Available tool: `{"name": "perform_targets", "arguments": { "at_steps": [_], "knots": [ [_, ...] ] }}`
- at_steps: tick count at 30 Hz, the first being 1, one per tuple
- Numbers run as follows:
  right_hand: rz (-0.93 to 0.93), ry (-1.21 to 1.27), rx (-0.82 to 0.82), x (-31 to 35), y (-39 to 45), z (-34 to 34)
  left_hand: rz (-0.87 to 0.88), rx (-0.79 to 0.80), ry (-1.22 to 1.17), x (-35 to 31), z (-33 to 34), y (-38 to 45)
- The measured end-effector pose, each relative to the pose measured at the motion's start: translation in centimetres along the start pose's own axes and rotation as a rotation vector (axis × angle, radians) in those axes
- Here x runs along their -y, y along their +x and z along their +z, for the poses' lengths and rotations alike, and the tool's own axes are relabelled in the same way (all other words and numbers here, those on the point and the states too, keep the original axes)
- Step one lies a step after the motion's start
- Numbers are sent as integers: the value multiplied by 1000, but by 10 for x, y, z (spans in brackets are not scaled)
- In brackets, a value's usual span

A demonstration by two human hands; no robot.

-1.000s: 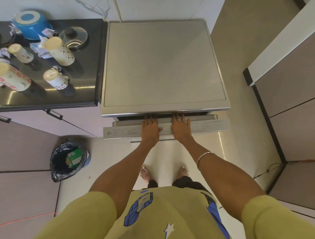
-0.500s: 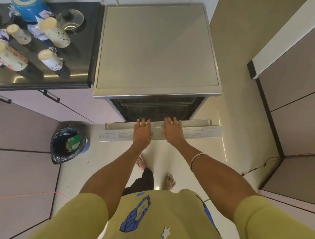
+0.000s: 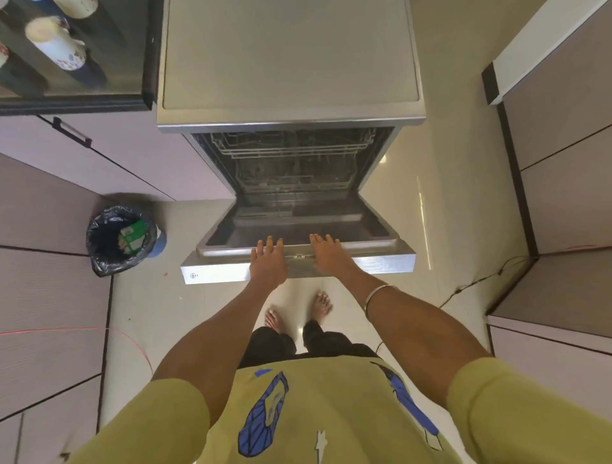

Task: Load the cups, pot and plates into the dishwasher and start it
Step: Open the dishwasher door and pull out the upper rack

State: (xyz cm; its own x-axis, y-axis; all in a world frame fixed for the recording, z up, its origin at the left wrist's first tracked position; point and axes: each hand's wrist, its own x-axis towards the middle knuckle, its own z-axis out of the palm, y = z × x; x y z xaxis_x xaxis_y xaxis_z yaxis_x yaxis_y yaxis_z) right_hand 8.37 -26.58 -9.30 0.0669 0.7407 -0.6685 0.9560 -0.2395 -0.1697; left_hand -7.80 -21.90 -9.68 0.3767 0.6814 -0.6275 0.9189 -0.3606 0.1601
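Observation:
The steel dishwasher (image 3: 291, 56) stands ahead with its door (image 3: 384, 265) lowered almost flat, and the empty wire racks (image 3: 294, 149) show inside. My left hand (image 3: 268, 261) and my right hand (image 3: 328, 255) lie side by side over the door's top edge, holding it with fingers stretched onto the inner panel. A patterned cup (image 3: 54, 43) stands on the black counter (image 3: 129, 66) at upper left, with another cup (image 3: 77, 3) cut off by the frame's top. The pot and plates are out of view.
A bin with a black liner (image 3: 121, 238) stands on the floor left of the door. Cabinets (image 3: 563, 149) line the right side, and a black cable (image 3: 477, 281) lies by them. A red cable (image 3: 99, 329) crosses the floor at left. My bare feet stand just behind the door.
The door has swung from barely cracked down to nearly flat, with both hands following its top edge. I have stepped back, and the racks have come into view.

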Motion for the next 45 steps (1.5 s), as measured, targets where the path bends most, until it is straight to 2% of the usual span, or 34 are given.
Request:
{"name": "perform_targets", "arguments": {
  "at_steps": [4, 9, 17, 28, 39, 45],
  "knots": [
    [38, 22, 53, 7, -15, 35, 15, 106, 9, 9, 28, -14],
    [76, 46, 97, 14, -23, 68, 64, 160, 54, 18, 59, -25],
    [117, 25, 119, 20, -19, 143, 81, 110, 190, 26, 144, -36],
    [108, 71, 201, 16, -5, 274, 118, 143, 37, 63, 281, -26],
    [117, 168, 192, 2, 26, 392, 27, 137, -49, 68, 397, 0],
    [77, 129, 219, -8, 57, 434, -17, 181, -36, 67, 446, 21]
  ]
}}
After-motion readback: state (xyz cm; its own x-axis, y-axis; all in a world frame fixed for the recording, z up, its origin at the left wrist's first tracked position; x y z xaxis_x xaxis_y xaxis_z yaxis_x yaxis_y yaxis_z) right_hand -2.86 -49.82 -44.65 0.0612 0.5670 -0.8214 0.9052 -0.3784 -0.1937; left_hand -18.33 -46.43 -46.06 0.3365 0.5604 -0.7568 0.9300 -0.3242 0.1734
